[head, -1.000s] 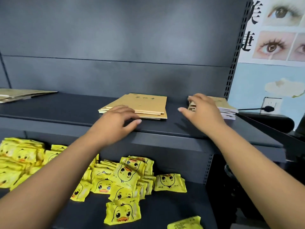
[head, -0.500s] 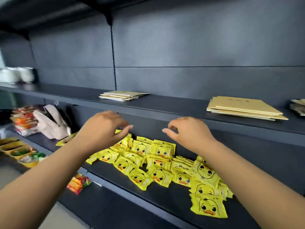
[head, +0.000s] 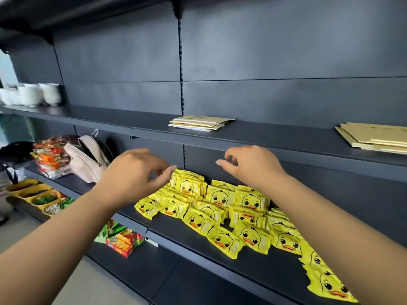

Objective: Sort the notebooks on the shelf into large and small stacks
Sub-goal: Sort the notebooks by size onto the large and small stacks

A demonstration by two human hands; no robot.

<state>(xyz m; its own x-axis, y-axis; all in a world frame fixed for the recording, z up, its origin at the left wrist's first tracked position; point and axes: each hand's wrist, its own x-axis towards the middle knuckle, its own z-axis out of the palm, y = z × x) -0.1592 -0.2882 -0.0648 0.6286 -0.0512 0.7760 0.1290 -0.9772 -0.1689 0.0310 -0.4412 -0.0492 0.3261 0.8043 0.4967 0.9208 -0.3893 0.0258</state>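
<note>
On dark shelf (head: 275,137), tan, loosely piled notebooks (head: 199,123).

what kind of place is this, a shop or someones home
Most likely a small shop. Dark metal slotted retail shelving runs along the wall, one shelf is covered with many identical yellow duck-face snack packets, and stacked white ceramic cups and tan kraft-paper notebooks sit like stock.

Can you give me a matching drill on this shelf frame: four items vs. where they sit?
Items:
1. white cups
2. small notebook stack
3. large notebook stack
4. yellow duck packets

Places:
A. upper shelf, far right edge of view
B. lower shelf, below both hands
C. upper shelf, far left
D. upper shelf, middle, above the hands

Pairs: 1-C, 2-D, 3-A, 4-B
</note>
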